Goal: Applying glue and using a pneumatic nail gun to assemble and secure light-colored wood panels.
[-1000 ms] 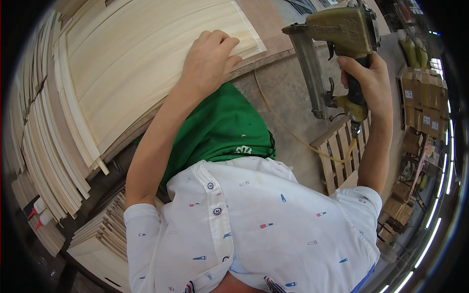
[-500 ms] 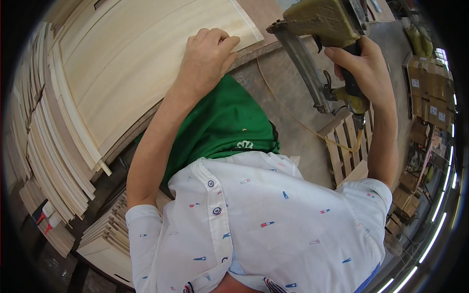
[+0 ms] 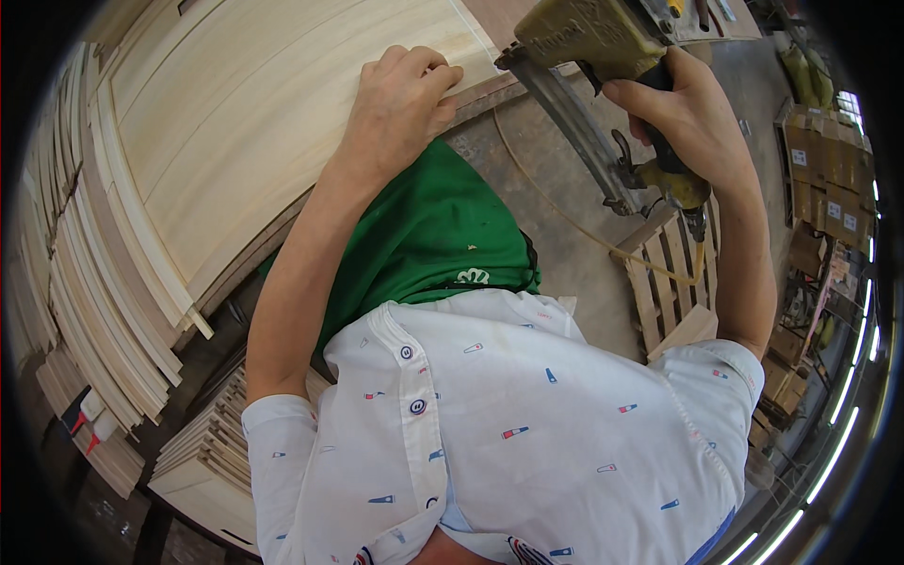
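My left hand (image 3: 400, 99) rests palm down, fingers curled, on the near edge of a large pale plywood panel (image 3: 245, 122) lying on a workbench. My right hand (image 3: 692, 118) grips the handle of a yellow-green pneumatic nail gun (image 3: 589, 42), whose long magazine (image 3: 574, 127) slants down toward the lower right. The gun's nose sits close to the panel's right corner, just right of my left fingers. A thin air hose (image 3: 603, 240) curves from the gun's base across the floor.
Stacks of thin wood strips and boards (image 3: 104, 311) lie at the left and lower left. A wooden pallet (image 3: 664, 282) sits on the concrete floor at the right. Cardboard boxes (image 3: 829, 179) are piled at the far right.
The nail gun in my right hand has moved left and toward the panel's corner. My left hand has stayed on the panel's edge.
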The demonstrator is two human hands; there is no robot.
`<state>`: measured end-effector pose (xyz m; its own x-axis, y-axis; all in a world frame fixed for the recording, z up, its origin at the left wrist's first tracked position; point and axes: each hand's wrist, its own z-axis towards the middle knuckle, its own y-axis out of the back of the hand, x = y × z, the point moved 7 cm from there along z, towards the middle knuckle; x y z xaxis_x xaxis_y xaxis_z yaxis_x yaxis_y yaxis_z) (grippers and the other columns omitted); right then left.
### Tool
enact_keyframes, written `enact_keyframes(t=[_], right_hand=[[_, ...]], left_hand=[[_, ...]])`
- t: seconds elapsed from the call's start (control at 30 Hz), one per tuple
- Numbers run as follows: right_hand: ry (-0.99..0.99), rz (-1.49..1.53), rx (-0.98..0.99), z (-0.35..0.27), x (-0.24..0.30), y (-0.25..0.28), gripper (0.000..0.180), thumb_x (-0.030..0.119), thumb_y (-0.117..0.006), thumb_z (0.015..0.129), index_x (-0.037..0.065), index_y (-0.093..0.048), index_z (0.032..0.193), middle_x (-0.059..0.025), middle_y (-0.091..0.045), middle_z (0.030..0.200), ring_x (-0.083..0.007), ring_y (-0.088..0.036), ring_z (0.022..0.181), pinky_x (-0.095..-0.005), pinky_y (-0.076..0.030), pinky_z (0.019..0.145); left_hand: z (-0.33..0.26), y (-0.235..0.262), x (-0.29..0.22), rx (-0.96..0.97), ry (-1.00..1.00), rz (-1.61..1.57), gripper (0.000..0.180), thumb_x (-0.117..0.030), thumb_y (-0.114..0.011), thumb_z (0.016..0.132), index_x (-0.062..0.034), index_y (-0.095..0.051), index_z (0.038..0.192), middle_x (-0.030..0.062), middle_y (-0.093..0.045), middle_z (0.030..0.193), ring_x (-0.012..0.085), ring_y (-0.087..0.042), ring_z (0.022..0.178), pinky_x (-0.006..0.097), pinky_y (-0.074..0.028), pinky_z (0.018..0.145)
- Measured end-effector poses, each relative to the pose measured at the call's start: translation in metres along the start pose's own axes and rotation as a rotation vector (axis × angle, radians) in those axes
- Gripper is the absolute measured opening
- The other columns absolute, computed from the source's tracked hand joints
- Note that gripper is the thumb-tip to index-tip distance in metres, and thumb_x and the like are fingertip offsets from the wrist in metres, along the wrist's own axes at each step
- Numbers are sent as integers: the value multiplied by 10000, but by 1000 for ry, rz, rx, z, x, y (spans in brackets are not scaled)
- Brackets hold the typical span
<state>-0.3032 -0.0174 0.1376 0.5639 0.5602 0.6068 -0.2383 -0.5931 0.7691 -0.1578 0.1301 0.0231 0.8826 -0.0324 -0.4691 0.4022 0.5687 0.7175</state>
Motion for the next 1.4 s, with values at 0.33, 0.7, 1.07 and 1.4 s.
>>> enact_keyframes(t=[0.33, 0.7, 1.07, 1.4], right_hand=[[-18, 23, 46, 5, 7, -9, 240, 197, -693, 842, -14, -590, 894, -4, -556, 619, -55, -507, 517, -232, -385, 481], [2, -102, 77, 13, 5, -19, 250, 200, -676, 844, -21, -580, 912, -7, -543, 595, -64, -509, 516, -243, -390, 487], [-45, 32, -4, 5, 26, -27, 241, 189, -676, 844, -3, -605, 971, 11, -558, 681, -63, -496, 570, -234, -372, 517], [134, 169, 73, 25, 13, -59, 203, 118, -664, 872, -51, -597, 963, -49, -586, 797, -93, -473, 571, -252, -378, 507]], left_hand=[[3, 1, -3, -3, 11, -4, 225, -105, -706, 760, -65, -695, 981, 55, -647, 990, 271, -582, 922, 393, -469, 797], [0, 0, 0, -12, 1, 12, 224, -108, -695, 764, -67, -699, 984, 50, -645, 987, 261, -573, 920, 389, -458, 775], [-33, 6, 25, 27, 122, 84, 275, -98, -701, 714, -63, -673, 986, 107, -639, 991, 300, -581, 985, 430, -469, 858], [-260, 206, 42, -87, 727, 503, 456, -96, -752, 719, -67, -640, 1160, 85, -590, 1236, 285, -493, 1231, 390, -398, 1042]])
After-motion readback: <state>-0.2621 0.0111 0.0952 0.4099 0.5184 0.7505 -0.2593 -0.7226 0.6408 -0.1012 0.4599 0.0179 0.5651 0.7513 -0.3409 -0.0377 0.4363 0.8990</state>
